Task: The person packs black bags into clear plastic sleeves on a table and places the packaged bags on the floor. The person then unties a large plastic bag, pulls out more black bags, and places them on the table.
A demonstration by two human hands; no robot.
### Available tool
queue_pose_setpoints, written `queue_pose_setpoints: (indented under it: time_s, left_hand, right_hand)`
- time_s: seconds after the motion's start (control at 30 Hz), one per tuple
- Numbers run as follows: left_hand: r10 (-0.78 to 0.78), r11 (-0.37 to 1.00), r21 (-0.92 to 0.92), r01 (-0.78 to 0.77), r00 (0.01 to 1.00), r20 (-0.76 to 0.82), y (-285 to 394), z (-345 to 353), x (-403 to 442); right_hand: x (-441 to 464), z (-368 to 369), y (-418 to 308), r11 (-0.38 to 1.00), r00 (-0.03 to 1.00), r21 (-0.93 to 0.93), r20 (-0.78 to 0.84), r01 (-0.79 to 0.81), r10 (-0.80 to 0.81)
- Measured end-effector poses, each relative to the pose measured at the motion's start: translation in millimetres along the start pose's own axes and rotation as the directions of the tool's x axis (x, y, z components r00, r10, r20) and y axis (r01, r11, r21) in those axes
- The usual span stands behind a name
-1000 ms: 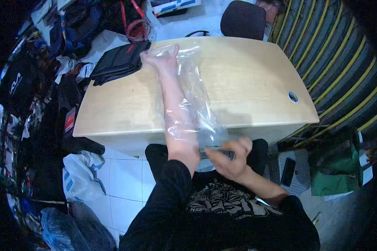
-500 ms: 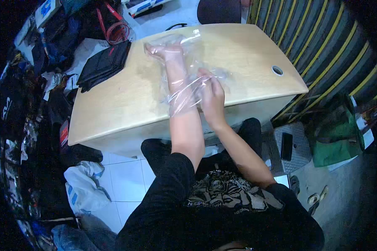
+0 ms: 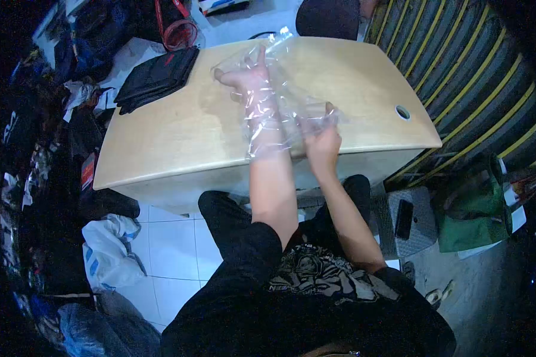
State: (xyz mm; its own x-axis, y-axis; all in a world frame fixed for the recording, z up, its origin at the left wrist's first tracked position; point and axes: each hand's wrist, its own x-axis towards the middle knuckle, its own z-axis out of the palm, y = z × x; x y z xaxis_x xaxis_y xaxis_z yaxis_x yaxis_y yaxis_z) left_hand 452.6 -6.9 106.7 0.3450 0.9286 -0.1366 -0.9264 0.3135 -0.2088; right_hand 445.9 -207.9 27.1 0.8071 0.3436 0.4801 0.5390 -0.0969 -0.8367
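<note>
Clr bag [image 3: 287, 111] — L hand [image 3: 253, 78] inside

My left arm [image 3: 272, 190] stretches out in front of me, with the left hand [image 3: 248, 77] and wrist inside the clear plastic bag [image 3: 292, 110]. Its digits are spread, one pointing away from me, another out to the left. The bare forearm shows beyond the bag's near end. My right hand [image 3: 323, 141] is curled tightly on the bag's right side, and my right arm [image 3: 350, 220] slants back toward me, outside the bag.
</note>
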Motion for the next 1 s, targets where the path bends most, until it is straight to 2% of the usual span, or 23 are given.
queue_pose_setpoints:
  time_s: [0.03,0.1,0.17,0.23,0.3,0.33,0.37,0.4,0.47,0.5,0.6,0.63,0.73,0.77,0.87,0.9,0.93,1.0]
  left_hand:
    - [-0.030,0.995,-0.097,0.025,0.998,-0.046,3,7,0]
    - [-0.076,0.951,-0.306,0.048,0.994,-0.079,9,15,6]
    - [0.034,0.962,-0.274,-0.020,0.998,0.046,5,28,14]
    - [0.112,0.982,-0.161,-0.100,0.991,0.072,-3,39,12]
    - [0.153,0.987,-0.072,-0.144,0.976,0.153,-14,38,1]
    - [0.179,0.984,-0.041,-0.174,0.963,0.202,-16,43,-3]
    - [0.135,0.984,0.077,-0.160,0.955,0.266,-12,41,2]
    - [0.136,0.982,0.096,-0.164,0.958,0.253,-16,41,5]
    - [0.136,0.974,0.150,-0.171,0.967,0.215,-26,33,-15]
    - [0.125,0.960,0.198,-0.198,0.936,0.330,-26,27,-22]
    - [0.101,0.981,0.141,-0.135,0.968,0.229,-25,25,-35]
    - [0.071,0.985,0.123,-0.117,0.942,0.329,-25,18,-40]
    - [-0.134,0.990,0.057,0.127,0.983,0.127,-15,4,-26]
    - [-0.105,0.988,0.137,0.066,0.947,0.304,-7,14,-58]
    - [0.104,0.921,0.284,-0.267,0.870,0.481,27,31,-84]
    - [0.198,0.748,0.421,-0.513,0.778,0.596,40,26,-73]
    - [0.246,0.496,0.493,-0.715,0.660,0.710,55,15,-60]
    - [0.299,0.235,0.528,-0.816,0.578,0.759,61,5,-50]
  right_hand:
    - [-10,-11,-8,0.996,0.996,-0.083,0.082,0.036,-0.030]
    - [-31,-21,-1,0.882,0.968,-0.400,0.144,0.248,-0.207]
    - [-44,-27,-7,0.795,0.938,-0.523,0.309,0.306,-0.157]
    - [-57,-43,-21,0.825,0.841,-0.523,0.528,0.214,0.116]
    - [-47,-51,-30,0.879,0.840,-0.425,0.540,0.217,0.054]
    - [-37,-49,-38,0.910,0.868,-0.352,0.497,0.218,-0.015]
    - [-27,-48,-47,0.934,0.889,-0.276,0.450,0.229,-0.085]
    - [-16,-46,-56,0.947,0.903,-0.200,0.400,0.250,-0.154]
    - [-1,-6,-36,0.944,0.935,0.136,0.152,0.300,-0.319]
    - [5,10,-28,0.932,0.946,0.219,0.087,0.288,-0.313]
    - [13,43,-16,0.899,0.989,0.428,0.064,0.091,-0.131]
    - [16,52,-15,0.864,0.996,0.503,0.071,0.016,-0.060]
    - [42,83,-14,0.709,0.985,0.685,0.137,-0.169,0.102]
    - [57,93,-14,0.639,0.978,0.740,0.163,-0.208,0.129]
    - [116,123,-11,0.408,0.958,0.867,0.259,-0.287,0.124]
    - [117,117,-8,0.371,0.956,0.881,0.277,-0.295,0.101]
    - [119,113,1,0.337,0.951,0.890,0.297,-0.307,0.080]
    - [126,108,-4,0.274,0.920,0.880,0.387,-0.388,0.059]
